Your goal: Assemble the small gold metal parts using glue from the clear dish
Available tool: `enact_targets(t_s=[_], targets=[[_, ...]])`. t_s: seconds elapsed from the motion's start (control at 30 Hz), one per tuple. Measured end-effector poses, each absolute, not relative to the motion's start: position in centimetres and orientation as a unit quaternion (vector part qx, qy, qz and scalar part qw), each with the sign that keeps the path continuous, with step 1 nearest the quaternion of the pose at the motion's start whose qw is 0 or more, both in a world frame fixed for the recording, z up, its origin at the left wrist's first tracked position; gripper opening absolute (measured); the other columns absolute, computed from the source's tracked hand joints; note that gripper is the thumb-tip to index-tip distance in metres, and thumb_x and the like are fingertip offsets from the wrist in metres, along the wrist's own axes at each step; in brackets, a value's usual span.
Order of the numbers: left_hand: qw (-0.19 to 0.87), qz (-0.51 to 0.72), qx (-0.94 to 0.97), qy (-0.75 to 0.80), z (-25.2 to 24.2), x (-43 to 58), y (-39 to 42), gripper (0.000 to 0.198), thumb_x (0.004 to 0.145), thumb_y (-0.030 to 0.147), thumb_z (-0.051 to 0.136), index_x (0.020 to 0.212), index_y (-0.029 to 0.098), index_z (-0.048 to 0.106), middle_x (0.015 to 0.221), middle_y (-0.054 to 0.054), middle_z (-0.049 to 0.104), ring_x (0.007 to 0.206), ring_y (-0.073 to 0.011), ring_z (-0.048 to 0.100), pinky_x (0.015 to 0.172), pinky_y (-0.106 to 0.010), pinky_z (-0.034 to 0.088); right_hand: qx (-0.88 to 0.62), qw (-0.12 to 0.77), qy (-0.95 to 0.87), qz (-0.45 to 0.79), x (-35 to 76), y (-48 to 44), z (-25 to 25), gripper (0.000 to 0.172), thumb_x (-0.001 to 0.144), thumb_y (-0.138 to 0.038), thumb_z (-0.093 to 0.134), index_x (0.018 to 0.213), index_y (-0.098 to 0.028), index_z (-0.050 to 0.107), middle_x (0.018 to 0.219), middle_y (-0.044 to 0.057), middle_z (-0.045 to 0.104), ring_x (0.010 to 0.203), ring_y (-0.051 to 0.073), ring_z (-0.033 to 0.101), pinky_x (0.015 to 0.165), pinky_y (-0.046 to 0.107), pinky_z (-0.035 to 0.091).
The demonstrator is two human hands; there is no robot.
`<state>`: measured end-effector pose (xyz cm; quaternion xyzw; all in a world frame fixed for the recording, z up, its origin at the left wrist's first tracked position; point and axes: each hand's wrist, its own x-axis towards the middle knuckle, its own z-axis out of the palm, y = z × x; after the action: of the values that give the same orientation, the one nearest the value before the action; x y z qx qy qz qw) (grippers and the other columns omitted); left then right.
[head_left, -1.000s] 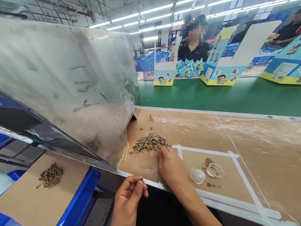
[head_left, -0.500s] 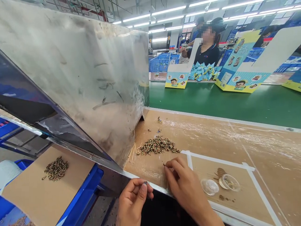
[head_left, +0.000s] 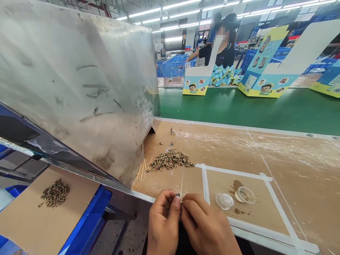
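My left hand [head_left: 164, 219] is closed in a pinch on a tiny dark piece [head_left: 178, 194] whose tip shows between thumb and forefinger. Against it, my right hand [head_left: 203, 221] has its fingers pressed together; a small light-coloured bit shows at the fingertips, too small to name. Both hands meet just in front of the table's near edge. Beyond them lies a heap of small dark and gold pieces [head_left: 171, 159] on the brown tabletop. Thin wooden sticks [head_left: 142, 170] lie to the left of that heap. Right of my hands are two small clear plastic cups [head_left: 224, 200].
A tall metal panel [head_left: 79, 88] stands at left. Below it, cardboard [head_left: 29, 226] on a blue crate holds another heap [head_left: 55, 193]. White tape [head_left: 205, 184] frames the cups, near brown stains. Behind runs a green belt [head_left: 225, 106] with printed boxes [head_left: 195, 83]; a person [head_left: 223, 53] works beyond.
My right hand has come left and down from over the table to meet my left hand. My left hand has risen slightly and shifted right. The view has turned a little.
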<state>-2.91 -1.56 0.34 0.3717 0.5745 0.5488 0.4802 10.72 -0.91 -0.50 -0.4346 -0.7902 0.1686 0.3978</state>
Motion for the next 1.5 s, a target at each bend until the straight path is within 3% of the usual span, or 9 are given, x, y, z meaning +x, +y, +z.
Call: enact_targets(t_s=[0.17, 0.3, 0.37, 0.5, 0.63, 0.77, 1.07, 1.33, 1.5], targets=[[0.455, 0.535, 0.388, 0.597, 1.3, -2.3, -2.0, 0.036, 0.089, 0.053, 0.076, 0.093, 0.017, 0.074, 0.078, -0.003, 0.074, 0.075, -0.0183, 0.067, 0.069, -0.022, 0.054, -0.418, 0.452, -0.761, 0.204, 10.9, -1.2, -0.3, 0.015, 0.107, -0.012, 0.052, 0.101, -0.022, 0.061, 0.103, 0.007, 0.072, 0.085, 0.018, 0.074, 0.073, 0.025, 0.059], [0.470, 0.514, 0.413, 0.587, 0.6, -2.5, -1.9, 0.040, 0.091, 0.057, 0.073, 0.094, 0.018, 0.071, 0.077, -0.001, 0.069, 0.072, -0.0171, 0.062, 0.067, -0.022, 0.051, -0.418, 0.475, -0.739, 0.232, 11.2, -1.5, -0.1, 0.016, 0.108, -0.014, 0.052, 0.098, -0.023, 0.061, 0.093, 0.004, 0.072, 0.079, 0.016, 0.073, 0.072, 0.023, 0.059], [0.479, 0.519, 0.413, 0.575, 0.5, -2.4, -1.9, 0.042, 0.090, 0.060, 0.074, 0.092, 0.018, 0.070, 0.076, -0.001, 0.069, 0.072, -0.0175, 0.062, 0.067, -0.022, 0.052, -0.441, 0.475, -0.713, 0.269, 11.2, -1.9, 0.1, 0.015, 0.110, -0.026, 0.053, 0.099, -0.024, 0.064, 0.088, 0.003, 0.073, 0.073, 0.017, 0.073, 0.067, 0.023, 0.061], [0.481, 0.534, 0.397, 0.570, 1.0, -1.8, -2.2, 0.045, 0.085, 0.063, 0.078, 0.087, 0.019, 0.070, 0.074, -0.001, 0.070, 0.071, -0.0178, 0.063, 0.068, -0.023, 0.051, -0.511, 0.470, -0.611, 0.380, 11.4, -2.7, 0.5, 0.042, 0.109, -0.057, 0.051, 0.110, -0.021, 0.072, 0.089, 0.008, 0.078, 0.070, 0.020, 0.076, 0.063, 0.026, 0.062], [0.459, 0.531, 0.418, 0.577, 1.0, -1.5, -2.6, 0.047, 0.085, 0.065, 0.078, 0.085, 0.018, 0.072, 0.070, 0.000, 0.066, 0.066, -0.0158, 0.058, 0.063, -0.022, 0.048, -0.497, 0.429, -0.656, 0.371, 12.1, -2.7, 1.0, 0.033, 0.111, -0.042, 0.049, 0.101, -0.024, 0.075, 0.075, 0.002, 0.074, 0.063, 0.019, 0.071, 0.063, 0.027, 0.056], [0.453, 0.528, 0.421, 0.582, 0.8, -1.5, -2.7, 0.048, 0.085, 0.066, 0.078, 0.084, 0.018, 0.072, 0.071, -0.001, 0.066, 0.065, -0.0153, 0.058, 0.063, -0.022, 0.048, -0.476, 0.414, -0.685, 0.364, 12.4, -2.5, 1.0, 0.027, 0.111, -0.033, 0.047, 0.099, -0.026, 0.071, 0.074, -0.001, 0.072, 0.061, 0.017, 0.068, 0.063, 0.027, 0.052], [0.500, 0.536, 0.392, 0.556, 1.4, -1.2, -2.8, 0.044, 0.080, 0.061, 0.084, 0.081, 0.018, 0.076, 0.070, -0.003, 0.074, 0.067, -0.0182, 0.068, 0.067, -0.023, 0.054, -0.540, 0.460, -0.503, 0.494, 11.1, -3.7, 1.8, 0.047, 0.109, -0.065, 0.042, 0.094, -0.024, 0.060, 0.059, -0.005, 0.065, 0.046, 0.014, 0.059, 0.049, 0.022, 0.047], [0.494, 0.531, 0.410, 0.553, 1.2, -1.6, -2.8, 0.043, 0.081, 0.060, 0.084, 0.079, 0.017, 0.076, 0.075, -0.004, 0.074, 0.062, -0.0165, 0.063, 0.059, -0.023, 0.050, -0.532, 0.464, -0.550, 0.447, 11.1, -3.5, 1.4, 0.046, 0.110, -0.062, 0.044, 0.093, -0.024, 0.063, 0.062, -0.003, 0.067, 0.049, 0.014, 0.063, 0.052, 0.023, 0.050], [0.483, 0.501, 0.470, 0.543, 1.7, -2.3, -2.8, 0.034, 0.088, 0.052, 0.079, 0.080, 0.019, 0.076, 0.071, -0.003, 0.072, 0.065, -0.0172, 0.065, 0.064, -0.024, 0.051, -0.506, 0.448, -0.634, 0.375, 12.2, -3.5, 1.5, 0.035, 0.114, -0.050, 0.044, 0.093, -0.026, 0.060, 0.067, -0.004, 0.067, 0.052, 0.014, 0.063, 0.054, 0.025, 0.049]])
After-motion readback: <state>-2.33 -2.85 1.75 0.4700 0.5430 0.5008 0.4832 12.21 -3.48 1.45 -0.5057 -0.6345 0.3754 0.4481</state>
